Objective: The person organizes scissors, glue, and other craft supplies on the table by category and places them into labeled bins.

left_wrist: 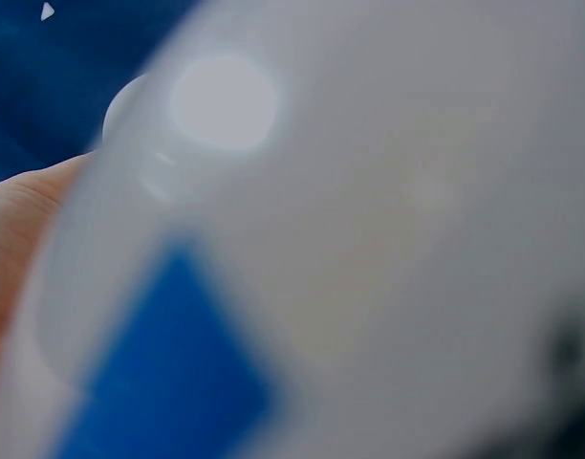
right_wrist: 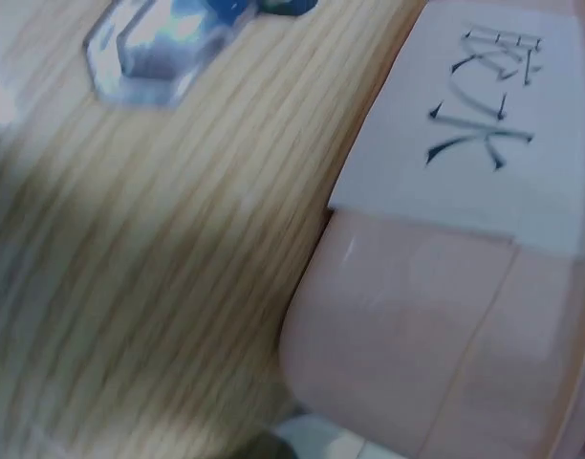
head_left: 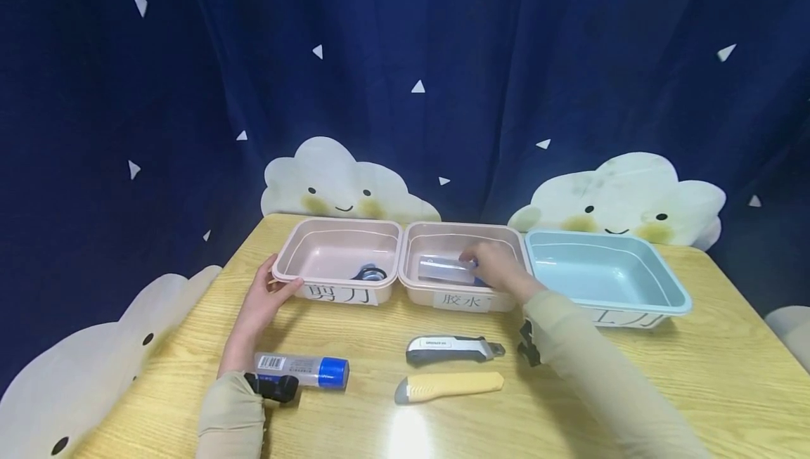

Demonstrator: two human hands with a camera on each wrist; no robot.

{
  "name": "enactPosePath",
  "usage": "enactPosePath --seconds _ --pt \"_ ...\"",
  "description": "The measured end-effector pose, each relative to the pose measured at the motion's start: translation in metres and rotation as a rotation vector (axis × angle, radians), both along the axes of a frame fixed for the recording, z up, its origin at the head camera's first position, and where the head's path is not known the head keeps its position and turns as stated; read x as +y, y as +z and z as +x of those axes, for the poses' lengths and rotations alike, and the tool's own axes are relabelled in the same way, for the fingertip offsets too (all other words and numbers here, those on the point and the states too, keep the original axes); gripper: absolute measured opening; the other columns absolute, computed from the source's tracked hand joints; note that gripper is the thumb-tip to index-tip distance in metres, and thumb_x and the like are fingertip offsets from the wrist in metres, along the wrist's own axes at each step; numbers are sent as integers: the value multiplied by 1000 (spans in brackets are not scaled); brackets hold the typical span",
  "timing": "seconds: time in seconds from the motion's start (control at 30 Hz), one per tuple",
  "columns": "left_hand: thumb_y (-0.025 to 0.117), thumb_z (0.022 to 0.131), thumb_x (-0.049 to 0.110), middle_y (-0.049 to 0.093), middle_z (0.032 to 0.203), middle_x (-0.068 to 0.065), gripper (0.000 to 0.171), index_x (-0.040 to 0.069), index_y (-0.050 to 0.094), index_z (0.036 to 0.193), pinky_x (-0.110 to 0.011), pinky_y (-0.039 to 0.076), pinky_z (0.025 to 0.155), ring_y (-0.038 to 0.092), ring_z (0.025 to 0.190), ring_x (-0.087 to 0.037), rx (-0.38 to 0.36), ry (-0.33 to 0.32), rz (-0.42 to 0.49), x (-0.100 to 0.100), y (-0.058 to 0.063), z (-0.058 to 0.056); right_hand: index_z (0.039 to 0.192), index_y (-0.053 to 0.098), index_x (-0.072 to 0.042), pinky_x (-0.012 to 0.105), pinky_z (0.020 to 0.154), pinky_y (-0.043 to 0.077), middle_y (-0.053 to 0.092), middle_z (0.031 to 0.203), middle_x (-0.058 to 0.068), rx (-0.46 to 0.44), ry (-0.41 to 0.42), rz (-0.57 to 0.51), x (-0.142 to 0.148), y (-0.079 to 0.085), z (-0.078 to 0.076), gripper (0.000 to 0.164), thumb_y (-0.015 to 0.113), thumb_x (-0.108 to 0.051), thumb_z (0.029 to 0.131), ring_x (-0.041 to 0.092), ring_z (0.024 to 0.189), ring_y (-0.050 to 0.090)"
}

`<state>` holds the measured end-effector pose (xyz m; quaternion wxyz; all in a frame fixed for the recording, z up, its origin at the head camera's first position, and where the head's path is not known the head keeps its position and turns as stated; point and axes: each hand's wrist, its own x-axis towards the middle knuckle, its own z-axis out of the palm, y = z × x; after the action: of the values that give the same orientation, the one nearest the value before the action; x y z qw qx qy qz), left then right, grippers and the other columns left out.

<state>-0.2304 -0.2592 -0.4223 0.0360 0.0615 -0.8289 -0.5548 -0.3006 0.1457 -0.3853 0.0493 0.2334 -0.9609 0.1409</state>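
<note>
Right hand and bottle, head view. The right hand [head_left: 500, 268] reaches over the near right corner of the middle pink bin [head_left: 414, 297], whose label reads 胶水 (glue). Inside that bin a clear glue bottle [head_left: 443, 270] lies on its side, its long axis running left to right, roughly parallel to the bin's front wall. The bottle's blue cap, partly hidden under the hand, points right; the body extends leftward from the fingertips. The governing relation is therefore an end hold: the fingers are bent down in a narrow pinch at the cap end, apparently holding it, while the far end is free. Whether the bottle touches the bin floor cannot be told, and the right wrist view shows only the bin's outer wall and label, not the fingertips.

The left hand [head_left: 266, 301], well apart from this bottle, grips the near left corner of the left pink bin [head_left: 335, 255], its thumb over the front rim and its fingers along the outer side, parted only by the bin's edge. Dark-handled scissors [head_left: 371, 274] lie in that bin. A second glue bottle [head_left: 306, 367] lies on the table beside the left wrist, blue cap likewise to the right; the left hand is the nearer to it.
</note>
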Motion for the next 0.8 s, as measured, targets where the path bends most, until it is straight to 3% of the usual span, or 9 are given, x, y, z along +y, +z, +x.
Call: enactPosePath --seconds 0.17,0.37,0.5,0.67,0.8 --pt "64 84 33 29 142 -20 87 17 6 147 -46 31 102 36 125 -35 13 -5 2 0 2 0 102 68 -7 38 82 50 68 98 10 40 -6 -106 -17 8 11 22 61 -2 82 24 91 64" --pt "64 84 32 29 142 -19 86 16 7 147 -46 31 102 36 125 -35 8 -4 1 0 2 2 93 70 -4 31 72 52 69 89 8 149 150 -274 -46 16 32 16 62 -2 79 19 79 65" --pt "64 85 32 30 141 -21 87 15 6 147 -46 31 102 36 124 -35 13 -10 2 0 3 2 91 70 -5 27 68 51 68 85 4 134 245 -355 -66 18 50 14 65 -5 79 14 74 62" --pt "63 85 31 30 141 -22 86 14 6 147 -46 32 102 37 124 -36 21 -7 3 1 4 2 98 68 -8 25 73 50 67 91 2 35 317 -351 -89 17 72 19 67 -11 79 13 81 61" --pt "64 85 33 29 142 -21 87 15 6 147 -46 32 101 37 123 -35 9 -9 -11 2 4 1 105 66 -11 24 78 48 65 100 -1 -15 377 -253 -103 12 87 29 70 -21 78 12 88 60"
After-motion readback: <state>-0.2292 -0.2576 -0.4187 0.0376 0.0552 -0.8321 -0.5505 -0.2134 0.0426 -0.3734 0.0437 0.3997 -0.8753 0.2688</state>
